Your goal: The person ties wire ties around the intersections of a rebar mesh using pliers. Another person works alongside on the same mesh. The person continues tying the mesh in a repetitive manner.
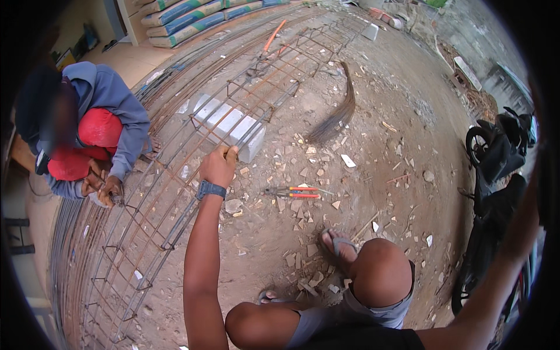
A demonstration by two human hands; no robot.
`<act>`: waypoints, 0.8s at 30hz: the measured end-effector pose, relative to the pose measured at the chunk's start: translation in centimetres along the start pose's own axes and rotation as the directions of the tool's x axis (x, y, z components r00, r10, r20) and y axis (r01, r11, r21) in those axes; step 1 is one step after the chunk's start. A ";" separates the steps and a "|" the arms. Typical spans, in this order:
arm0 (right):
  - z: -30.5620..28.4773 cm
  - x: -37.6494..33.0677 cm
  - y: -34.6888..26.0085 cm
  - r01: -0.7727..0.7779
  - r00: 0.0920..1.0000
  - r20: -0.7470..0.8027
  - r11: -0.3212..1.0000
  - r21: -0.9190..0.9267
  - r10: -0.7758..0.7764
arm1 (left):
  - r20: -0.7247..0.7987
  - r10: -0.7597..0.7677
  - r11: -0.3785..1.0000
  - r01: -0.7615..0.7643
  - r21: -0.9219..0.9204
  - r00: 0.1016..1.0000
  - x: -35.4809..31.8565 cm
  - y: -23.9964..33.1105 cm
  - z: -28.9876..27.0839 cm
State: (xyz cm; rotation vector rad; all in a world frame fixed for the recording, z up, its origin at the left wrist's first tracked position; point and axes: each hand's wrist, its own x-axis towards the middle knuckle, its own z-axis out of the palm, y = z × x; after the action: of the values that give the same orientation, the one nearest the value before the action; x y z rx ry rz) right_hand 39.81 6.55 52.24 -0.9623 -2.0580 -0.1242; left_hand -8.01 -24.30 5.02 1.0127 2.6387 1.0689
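A long rebar cage (pixel 166 227) of rusty bars and square stirrups runs diagonally from lower left to upper middle. My left hand (pixel 219 166), with a dark watch on its wrist, is closed on the cage's near-side bar beside pale blocks (pixel 228 121). Its fingertips are partly hidden. My right forearm (pixel 506 256) reaches out to the right, and the hand is lost beyond the dark rim. Orange-handled pliers (pixel 300 192) lie on the ground right of the cage. Across the cage, a squatting co-worker's hands (pixel 105 189) are at its far side.
Loose rebar (pixel 70 256) lies beyond the cage. Stacked sacks (pixel 192 20) stand at the back left. An orange-handled tool (pixel 273 36) rests by the cage. A twig broom (pixel 338 114) lies on rubble-strewn ground. A black motorbike (pixel 496 169) stands at right.
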 end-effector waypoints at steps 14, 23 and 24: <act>51.6 -43.9 -23.2 -0.864 0.478 0.859 -0.276 0.421 -0.184 | -0.355 0.360 0.931 -0.307 0.198 0.863 -3.9 1.8 -0.6; 49.2 -40.9 -26.3 -0.868 0.316 0.865 -0.486 0.098 -0.390 | -0.156 -0.270 0.922 0.208 -0.327 0.950 -7.1 1.2 4.5; 49.5 -41.4 -25.2 -0.871 0.332 0.862 -0.476 0.123 -0.383 | -0.114 -0.289 0.914 0.238 -0.330 0.951 -6.8 1.1 5.5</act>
State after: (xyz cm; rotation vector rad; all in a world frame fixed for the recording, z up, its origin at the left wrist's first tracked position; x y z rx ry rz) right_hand 5.21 -15.49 -3.61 -0.4435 -0.8985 2.7689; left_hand -0.32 -24.82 0.80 0.5075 2.5111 1.4906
